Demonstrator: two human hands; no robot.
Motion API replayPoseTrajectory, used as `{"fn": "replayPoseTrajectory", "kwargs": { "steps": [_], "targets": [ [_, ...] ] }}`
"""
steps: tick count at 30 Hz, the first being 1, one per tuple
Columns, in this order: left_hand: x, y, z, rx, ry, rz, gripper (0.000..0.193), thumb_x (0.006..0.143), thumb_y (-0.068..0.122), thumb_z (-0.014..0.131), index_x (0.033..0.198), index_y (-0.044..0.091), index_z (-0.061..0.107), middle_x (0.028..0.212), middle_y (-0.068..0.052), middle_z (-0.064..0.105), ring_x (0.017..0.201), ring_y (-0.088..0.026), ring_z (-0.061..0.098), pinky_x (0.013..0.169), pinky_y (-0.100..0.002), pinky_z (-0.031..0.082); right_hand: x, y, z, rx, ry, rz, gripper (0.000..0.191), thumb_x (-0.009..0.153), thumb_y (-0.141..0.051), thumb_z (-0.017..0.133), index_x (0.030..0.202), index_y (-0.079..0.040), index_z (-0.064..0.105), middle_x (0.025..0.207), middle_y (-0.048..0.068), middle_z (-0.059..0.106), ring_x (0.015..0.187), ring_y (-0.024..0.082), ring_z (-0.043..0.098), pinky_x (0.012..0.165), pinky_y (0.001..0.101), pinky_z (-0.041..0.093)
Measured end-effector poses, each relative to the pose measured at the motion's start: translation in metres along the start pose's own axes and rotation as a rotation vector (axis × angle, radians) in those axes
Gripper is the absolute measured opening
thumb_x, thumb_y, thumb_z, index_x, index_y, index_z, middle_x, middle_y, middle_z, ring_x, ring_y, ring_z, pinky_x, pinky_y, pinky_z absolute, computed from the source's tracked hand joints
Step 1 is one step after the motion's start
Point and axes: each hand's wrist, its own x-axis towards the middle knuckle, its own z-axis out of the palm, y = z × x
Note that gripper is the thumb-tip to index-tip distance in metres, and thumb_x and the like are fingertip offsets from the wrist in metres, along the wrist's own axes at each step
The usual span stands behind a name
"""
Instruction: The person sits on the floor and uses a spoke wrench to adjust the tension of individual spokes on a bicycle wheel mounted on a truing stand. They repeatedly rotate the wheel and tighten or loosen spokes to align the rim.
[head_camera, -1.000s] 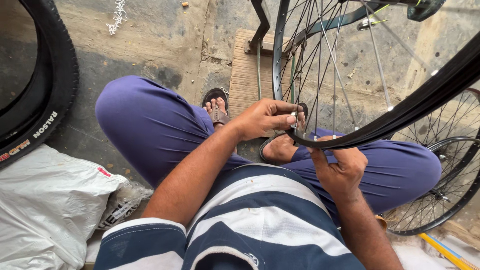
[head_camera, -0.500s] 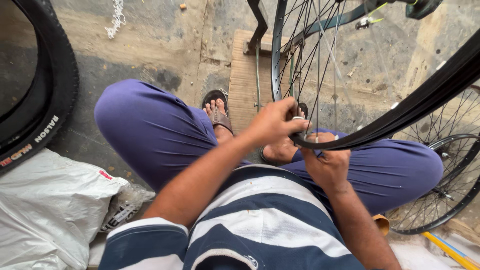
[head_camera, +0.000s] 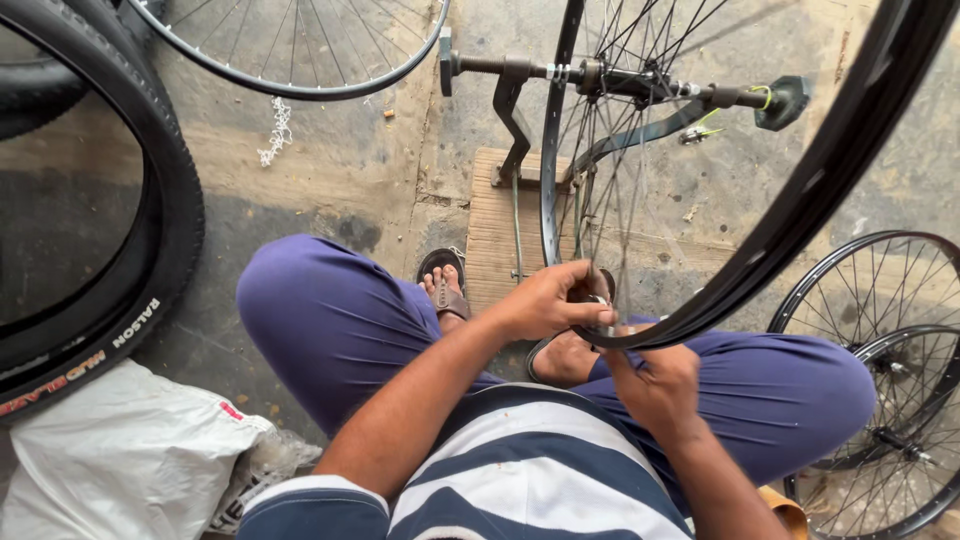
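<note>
The left hand (head_camera: 545, 300) pinched the black rim (head_camera: 790, 230) at its lowest point, above the lap; the right hand (head_camera: 655, 385) was closed just below it, on what I could not tell. The work seemed mid-course: a spoked wheel (head_camera: 590, 170) stood in the stand (head_camera: 510, 130) (its wooden base on the floor). Left lay a tyre (head_camera: 150, 270) with white-and-red lettering, and a white sack (head_camera: 120, 460) with a small red mark.

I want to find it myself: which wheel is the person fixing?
Start at the wooden board on the floor ahead of the knees. A metal stand on it holds one spoked wheel upright. Unlike the wheels lying around, both hands, left hand and right hand, touch its rim.
</note>
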Motion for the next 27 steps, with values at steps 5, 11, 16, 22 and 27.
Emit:
{"fn": "replayPoseTrajectory", "kwargs": {
  "steps": [5,11,16,22,27],
  "targets": [
    [0.007,0.008,0.025,0.712,0.448,-0.099,0.04,0.09,0.038,0.079,0.104,0.004,0.063,0.088,-0.016,0.073,0.082,-0.034,0.068,0.076,-0.048,0.052,0.0,0.019,0.037,-0.178,-0.028,0.092,0.016,0.087,-0.01,0.082,0.099,-0.002,0.075,0.076,0.016,0.069,0.066,0.034,0.068,0.059,0.0409,0.051],
    [-0.006,0.004,-0.012,-0.358,-0.192,-0.107,0.026,0.095,0.022,0.068,0.116,0.006,0.067,0.099,-0.001,0.073,0.079,-0.013,0.067,0.07,-0.032,0.055,-0.005,-0.005,0.004,-0.058,0.06,-0.024,0.011,0.088,-0.007,0.077,0.098,-0.007,0.073,0.088,0.012,0.071,0.076,0.03,0.071,0.066,0.0375,0.055],
    [-0.002,-0.008,-0.001,-0.514,-0.226,0.099,0.029,0.1,0.021,0.078,0.111,-0.004,0.066,0.101,-0.008,0.074,0.092,-0.018,0.071,0.082,-0.037,0.059,-0.009,0.0,0.004,-0.115,0.033,-0.075,0.011,0.088,-0.004,0.078,0.098,-0.008,0.074,0.087,0.011,0.071,0.076,0.029,0.07,0.066,0.0387,0.054],
    [0.0,0.017,0.027,0.722,0.404,-0.126,0.047,0.089,0.042,0.081,0.113,0.004,0.068,0.092,-0.016,0.075,0.087,-0.034,0.071,0.079,-0.046,0.054,-0.001,0.018,0.03,-0.285,0.005,-0.123,0.014,0.084,-0.005,0.084,0.081,-0.004,0.07,0.074,0.015,0.066,0.066,0.032,0.065,0.057,0.0429,0.049],
    [-0.016,0.033,-0.003,-0.442,-0.194,0.067,0.05,0.083,0.03,0.084,0.12,0.005,0.063,0.113,-0.007,0.072,0.107,-0.017,0.069,0.097,-0.034,0.055,-0.009,-0.005,-0.006,-0.083,0.04,-0.047,0.01,0.088,-0.004,0.078,0.097,-0.005,0.074,0.09,0.014,0.071,0.08,0.029,0.071,0.071,0.0368,0.055]
  ]
}}
